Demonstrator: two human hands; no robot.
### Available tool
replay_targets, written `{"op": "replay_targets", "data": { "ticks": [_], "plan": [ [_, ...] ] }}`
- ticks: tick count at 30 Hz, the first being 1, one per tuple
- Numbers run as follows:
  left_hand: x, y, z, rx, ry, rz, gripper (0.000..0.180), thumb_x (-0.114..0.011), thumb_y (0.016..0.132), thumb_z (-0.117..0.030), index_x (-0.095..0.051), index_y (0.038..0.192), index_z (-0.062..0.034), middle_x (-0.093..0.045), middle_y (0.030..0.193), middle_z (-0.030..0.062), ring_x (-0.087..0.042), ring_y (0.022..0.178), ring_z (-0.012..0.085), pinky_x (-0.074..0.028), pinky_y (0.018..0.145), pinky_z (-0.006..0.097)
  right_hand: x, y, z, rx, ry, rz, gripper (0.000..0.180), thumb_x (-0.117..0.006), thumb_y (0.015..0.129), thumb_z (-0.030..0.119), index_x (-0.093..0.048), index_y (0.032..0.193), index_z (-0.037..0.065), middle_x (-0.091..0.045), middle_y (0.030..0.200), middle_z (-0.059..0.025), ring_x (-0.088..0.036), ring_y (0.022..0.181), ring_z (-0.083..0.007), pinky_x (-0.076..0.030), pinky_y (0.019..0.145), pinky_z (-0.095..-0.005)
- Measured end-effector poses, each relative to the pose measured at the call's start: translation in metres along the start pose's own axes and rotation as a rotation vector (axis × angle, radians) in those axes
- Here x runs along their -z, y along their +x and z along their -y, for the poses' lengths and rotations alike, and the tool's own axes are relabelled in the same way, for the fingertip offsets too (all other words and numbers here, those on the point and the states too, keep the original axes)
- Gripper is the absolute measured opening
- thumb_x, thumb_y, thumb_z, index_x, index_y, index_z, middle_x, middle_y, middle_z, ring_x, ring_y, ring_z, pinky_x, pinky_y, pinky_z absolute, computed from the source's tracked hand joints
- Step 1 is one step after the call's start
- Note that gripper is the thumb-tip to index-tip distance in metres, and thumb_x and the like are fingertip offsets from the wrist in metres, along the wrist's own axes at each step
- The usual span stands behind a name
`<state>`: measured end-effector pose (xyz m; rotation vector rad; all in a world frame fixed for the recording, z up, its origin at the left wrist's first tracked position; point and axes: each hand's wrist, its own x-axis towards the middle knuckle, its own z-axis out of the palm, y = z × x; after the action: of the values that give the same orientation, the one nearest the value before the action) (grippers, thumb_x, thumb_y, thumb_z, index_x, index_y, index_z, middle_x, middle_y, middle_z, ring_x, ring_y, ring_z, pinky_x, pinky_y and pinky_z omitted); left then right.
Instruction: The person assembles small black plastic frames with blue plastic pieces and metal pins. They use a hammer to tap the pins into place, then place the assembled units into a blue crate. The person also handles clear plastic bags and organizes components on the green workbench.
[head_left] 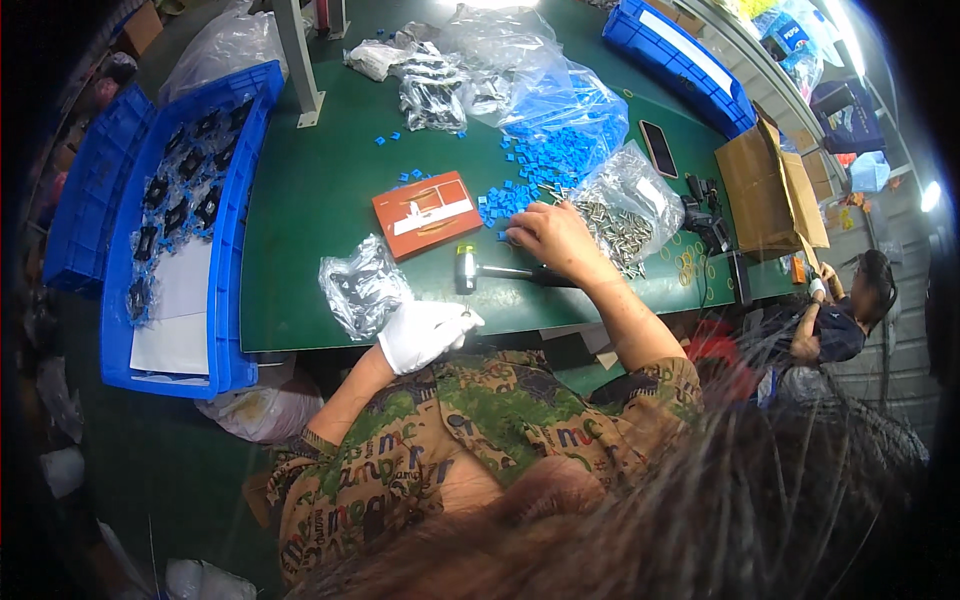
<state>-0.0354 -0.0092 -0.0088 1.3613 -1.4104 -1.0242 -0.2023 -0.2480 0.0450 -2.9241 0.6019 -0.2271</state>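
Note:
My left hand [425, 335], in a white glove, is closed in a pinch at the table's front edge. Something tiny seems to be at its fingertips, too small to name. My bare right hand [555, 238] curls its fingers down beside the small blue plastic pieces [545, 160] and the metal pins [620, 235]. One blue piece [502, 237] shows by its fingertips; what they grip is hidden. Between my hands lies a hammer [466, 272] with a dark handle. A brownish-red box [427, 215] sits beyond it, and a clear bag of dark parts [362, 285] lies beside my left hand.
Bagged parts [432, 90] cover the table's far side. A phone [658, 150], yellowish rings [692, 265] and an open carton [765, 190] are on the right. On the left stands a blue tray [225, 250] of wrapped black parts. Another person [835, 315] works at far right.

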Motion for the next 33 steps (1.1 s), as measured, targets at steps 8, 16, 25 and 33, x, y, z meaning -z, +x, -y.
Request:
{"op": "replay_targets", "data": {
  "ticks": [8, 16, 25, 33],
  "plan": [
    [-0.004, 0.002, 0.006, -0.02, -0.013, -0.013, 0.025, -0.056, 0.101, -0.023, -0.074, 0.103, -0.006, -0.067, 0.072, 0.0065, -0.062, 0.061, 0.0201, -0.052, 0.062, 0.032, -0.018, 0.001, 0.011, 0.002, -0.084, -0.035, 0.019, -0.064, 0.095, 0.031, -0.074, 0.101, 0.016, -0.066, 0.091, -0.0066, -0.066, 0.089, -0.0277, -0.042, 0.084, -0.0462],
    [-0.004, 0.002, 0.003, 0.021, -0.043, -0.012, 0.025, -0.057, 0.101, -0.023, -0.075, 0.102, -0.0064, -0.067, 0.071, 0.0057, -0.06, 0.06, 0.0182, -0.051, 0.061, 0.032, -0.01, 0.006, 0.003, 0.0, -0.071, -0.041, 0.018, -0.062, 0.096, 0.027, -0.074, 0.103, 0.016, -0.066, 0.089, -0.0048, -0.066, 0.087, -0.0266, -0.041, 0.083, -0.0457],
    [-0.004, 0.003, 0.005, -0.003, -0.032, -0.006, 0.026, -0.055, 0.102, -0.023, -0.075, 0.106, -0.0062, -0.066, 0.071, 0.0055, -0.06, 0.059, 0.0169, -0.051, 0.061, 0.032, -0.025, 0.02, 0.016, 0.121, 0.091, -0.088, 0.02, -0.062, 0.096, 0.027, -0.075, 0.098, 0.012, -0.067, 0.089, -0.0046, -0.065, 0.089, -0.025, -0.041, 0.08, -0.042],
    [-0.005, 0.002, 0.005, 0.046, -0.051, 0.004, 0.027, -0.055, 0.102, -0.023, -0.075, 0.107, -0.0059, -0.067, 0.072, 0.0052, -0.06, 0.061, 0.0168, -0.052, 0.062, 0.031, -0.03, 0.03, 0.009, 0.103, 0.067, -0.096, 0.019, -0.062, 0.094, 0.022, -0.074, 0.104, 0.013, -0.067, 0.092, -0.0038, -0.065, 0.091, -0.0247, -0.041, 0.08, -0.0416]
  ]
}}
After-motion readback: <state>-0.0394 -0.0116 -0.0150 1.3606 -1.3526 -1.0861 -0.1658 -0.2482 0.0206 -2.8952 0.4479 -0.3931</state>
